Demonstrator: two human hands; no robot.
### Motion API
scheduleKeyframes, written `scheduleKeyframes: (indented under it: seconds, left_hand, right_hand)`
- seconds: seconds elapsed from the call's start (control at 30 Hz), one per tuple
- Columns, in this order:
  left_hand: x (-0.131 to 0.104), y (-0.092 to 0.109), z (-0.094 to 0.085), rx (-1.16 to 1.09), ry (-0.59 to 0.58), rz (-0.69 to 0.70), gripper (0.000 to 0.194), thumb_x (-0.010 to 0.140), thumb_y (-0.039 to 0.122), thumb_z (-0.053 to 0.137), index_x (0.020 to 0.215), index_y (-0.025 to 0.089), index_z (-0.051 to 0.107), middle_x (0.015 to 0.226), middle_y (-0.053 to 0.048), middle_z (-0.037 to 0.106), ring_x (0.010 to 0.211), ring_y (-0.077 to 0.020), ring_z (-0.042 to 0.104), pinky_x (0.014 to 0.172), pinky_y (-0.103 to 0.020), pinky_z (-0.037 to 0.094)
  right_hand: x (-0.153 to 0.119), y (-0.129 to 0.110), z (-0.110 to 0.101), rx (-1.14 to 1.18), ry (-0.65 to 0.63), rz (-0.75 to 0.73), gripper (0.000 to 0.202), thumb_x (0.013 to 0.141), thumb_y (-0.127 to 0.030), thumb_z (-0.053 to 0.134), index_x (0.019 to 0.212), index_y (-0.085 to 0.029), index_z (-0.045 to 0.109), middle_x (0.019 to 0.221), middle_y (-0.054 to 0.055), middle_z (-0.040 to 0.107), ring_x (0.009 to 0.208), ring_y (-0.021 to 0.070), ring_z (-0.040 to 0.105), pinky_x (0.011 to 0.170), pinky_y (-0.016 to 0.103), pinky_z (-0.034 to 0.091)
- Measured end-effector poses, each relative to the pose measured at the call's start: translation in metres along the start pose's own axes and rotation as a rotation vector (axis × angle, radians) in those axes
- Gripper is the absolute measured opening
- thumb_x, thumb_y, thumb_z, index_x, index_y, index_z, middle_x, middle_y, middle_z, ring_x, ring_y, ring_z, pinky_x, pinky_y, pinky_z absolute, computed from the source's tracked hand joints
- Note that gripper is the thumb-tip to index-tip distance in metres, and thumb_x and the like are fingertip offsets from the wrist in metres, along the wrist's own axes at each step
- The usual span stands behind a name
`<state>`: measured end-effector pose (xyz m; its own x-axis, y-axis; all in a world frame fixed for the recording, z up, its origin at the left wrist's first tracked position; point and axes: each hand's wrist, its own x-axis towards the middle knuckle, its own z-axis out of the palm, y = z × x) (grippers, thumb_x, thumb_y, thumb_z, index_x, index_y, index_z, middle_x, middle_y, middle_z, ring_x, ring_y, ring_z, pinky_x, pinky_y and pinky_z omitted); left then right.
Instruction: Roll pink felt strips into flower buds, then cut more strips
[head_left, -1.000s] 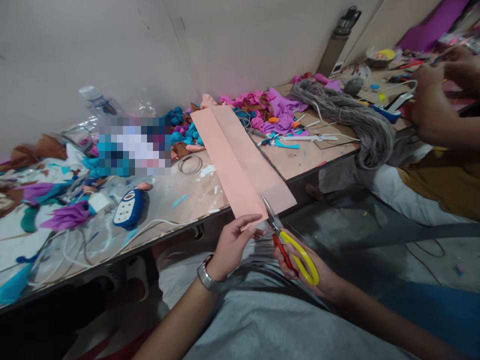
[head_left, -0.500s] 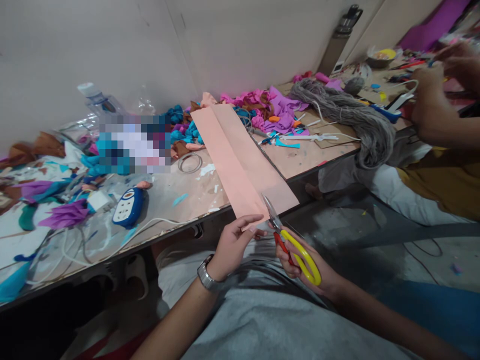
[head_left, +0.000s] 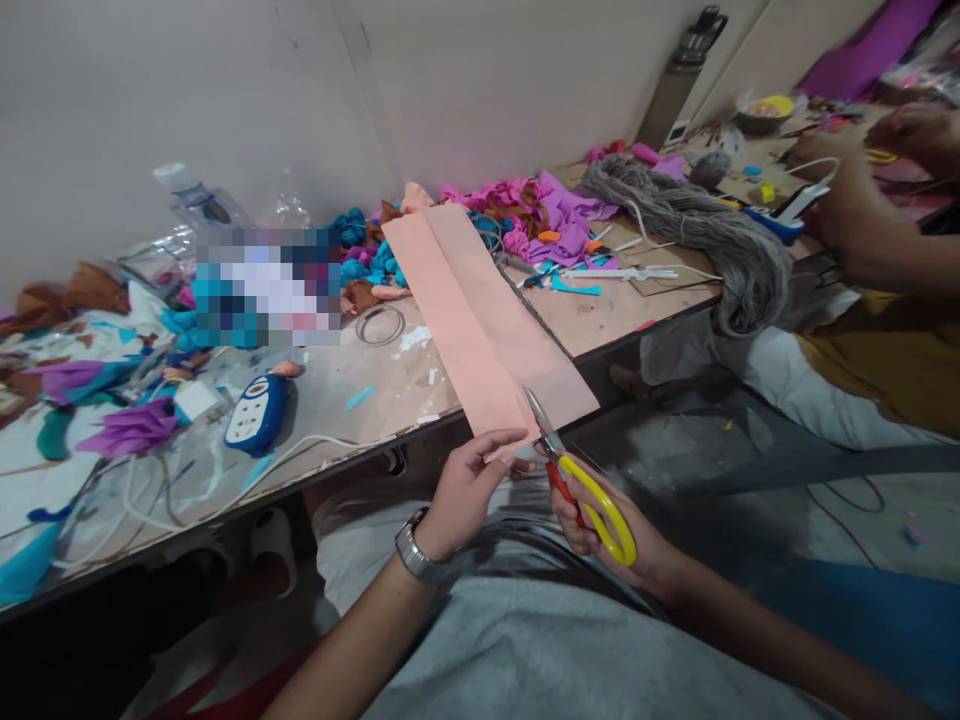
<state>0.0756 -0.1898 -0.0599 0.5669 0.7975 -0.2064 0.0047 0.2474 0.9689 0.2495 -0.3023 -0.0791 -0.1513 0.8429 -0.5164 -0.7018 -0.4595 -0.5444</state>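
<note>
2 hands: both closed on things
Left hand: pinching near end of pink paper strip, lying along table
Right hand: clamped on yellow scissors, blades at strip's near edge

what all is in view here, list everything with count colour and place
long strip of paper: one, peach-pink, running from mid table over its near edge
metal-bladed scissors: one, yellow and red handles, at the strip's near end
bundle of yarn: one, grey, right of the strip, drooping over the edge
crepe scraps: many, pink, purple, teal, along the wall
power strip: one, blue and white, left part of the table
wooden table: one, tan
co-worker's hands: two, far right
left hand: fingers pinching the strip's near end
right hand: gripping the scissors
</note>
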Motion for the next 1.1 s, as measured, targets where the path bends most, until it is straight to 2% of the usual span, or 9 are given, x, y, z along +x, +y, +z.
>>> scheduleKeyframes:
  seconds: [0.37, 0.63, 1.1]
  left_hand:
    - [0.0006, -0.0019, 0.0, 0.001, -0.001, 0.006, 0.041, 0.09, 0.042, 0.071, 0.12, 0.014, 0.073, 0.119, -0.015, 0.077, 0.091, -0.0228, 0.078, 0.086, -0.036, 0.062]
    - [0.0008, -0.0012, 0.0005, 0.004, -0.001, 0.002, 0.041, 0.091, 0.042, 0.07, 0.12, 0.013, 0.073, 0.117, -0.016, 0.077, 0.091, -0.024, 0.079, 0.083, -0.034, 0.061]
    - [0.0006, -0.0021, -0.0005, 0.013, 0.001, 0.007, 0.042, 0.091, 0.041, 0.069, 0.121, 0.012, 0.073, 0.115, -0.016, 0.077, 0.091, -0.0234, 0.079, 0.082, -0.033, 0.06]
  right_hand:
    - [-0.0003, 0.0001, 0.0, 0.02, 0.017, 0.013, 0.046, 0.079, -0.048, 0.084, 0.107, -0.026, 0.054, 0.068, -0.007, 0.05, 0.042, 0.0014, 0.032, 0.045, 0.021, 0.011]
    - [0.0004, 0.0016, -0.0011, 0.012, 0.021, 0.011, 0.042, 0.084, -0.045, 0.081, 0.113, -0.027, 0.055, 0.068, -0.007, 0.051, 0.042, 0.0018, 0.031, 0.044, 0.021, 0.012]
    - [-0.0014, 0.0003, 0.0034, 0.001, 0.072, 0.022, 0.05, 0.079, -0.046, 0.084, 0.115, -0.027, 0.054, 0.067, -0.007, 0.052, 0.042, 0.0029, 0.035, 0.044, 0.021, 0.013]
